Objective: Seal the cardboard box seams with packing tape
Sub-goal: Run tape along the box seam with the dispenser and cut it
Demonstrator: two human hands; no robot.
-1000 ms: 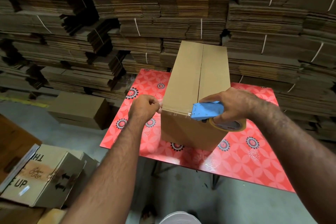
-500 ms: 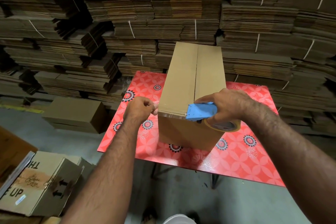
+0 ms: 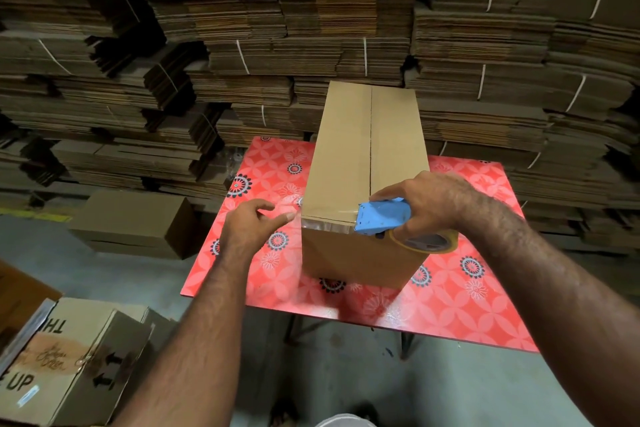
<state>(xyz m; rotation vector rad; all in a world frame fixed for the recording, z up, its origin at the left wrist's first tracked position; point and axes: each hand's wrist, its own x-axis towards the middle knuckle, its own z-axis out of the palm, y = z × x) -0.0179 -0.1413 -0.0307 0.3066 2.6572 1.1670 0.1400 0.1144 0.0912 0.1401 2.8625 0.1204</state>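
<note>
1. Cardboard box (image 3: 360, 163) closed, contents hidden; stands on red table (image 3: 485, 288), centre seam running toward 12 o'clock.
2. Right hand (image 3: 426, 204) fingers wrapped around blue tape dispenser (image 3: 381, 215) at near top edge; clear tape (image 3: 325, 224) along that edge.
3. Left hand (image 3: 249, 229) at 9 o'clock of box, fingers spread, empty.
4. Printed box (image 3: 55, 367) at 7 o'clock: "UP", arrows.

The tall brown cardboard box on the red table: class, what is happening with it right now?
A person is taping the tall brown cardboard box standing on the red floral-patterned table. The right hand presses a blue tape dispenser with its tan tape roll on the box's near top edge, where clear tape lies. The left hand hovers open beside the box's left corner. The long centre seam looks untaped.
</note>
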